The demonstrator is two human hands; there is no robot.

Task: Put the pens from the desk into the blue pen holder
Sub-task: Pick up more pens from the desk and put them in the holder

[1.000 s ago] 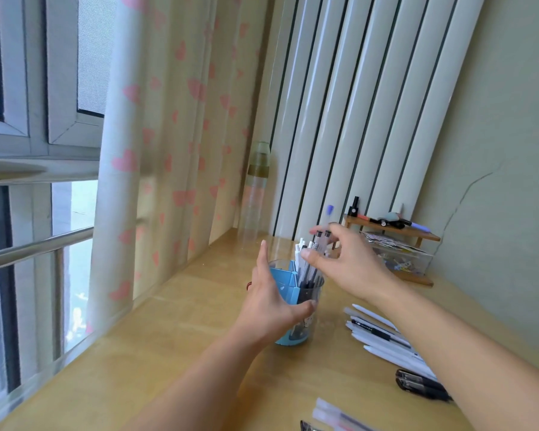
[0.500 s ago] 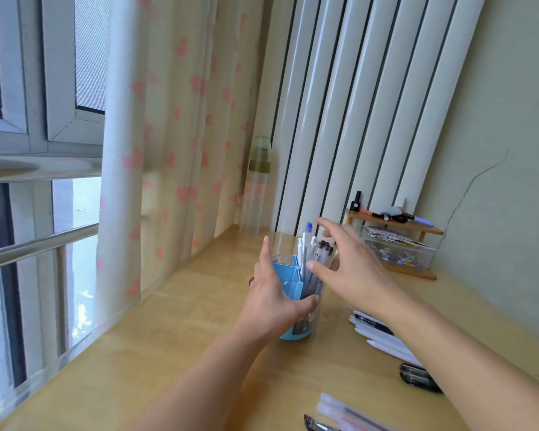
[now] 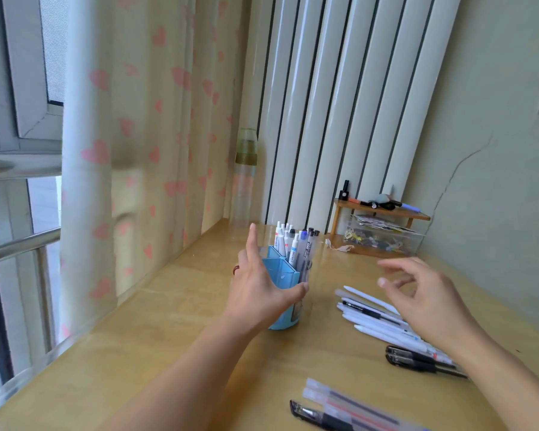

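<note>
The blue pen holder point(image 3: 280, 272) stands upright on the wooden desk point(image 3: 175, 337), with several pens point(image 3: 296, 242) sticking out of its top. My left hand point(image 3: 260, 293) wraps around its near side, thumb across the front. My right hand point(image 3: 423, 295) hovers empty, fingers apart, over a row of white pens point(image 3: 371, 318) lying to the right of the holder. Two black pens point(image 3: 417, 362) lie closer to me, partly under my right forearm. Clear and black pens point(image 3: 339, 409) lie at the near edge.
A small wooden shelf point(image 3: 383, 209) with bits on top stands at the back right over a clear box of clips point(image 3: 380, 239). A tall clear bottle point(image 3: 245, 178) stands by the heart-patterned curtain point(image 3: 131, 150). The window rail is at the left.
My right hand has let go of the pens it lowered into the holder and moved right and down, over the white pens. My left hand stays on the holder.
</note>
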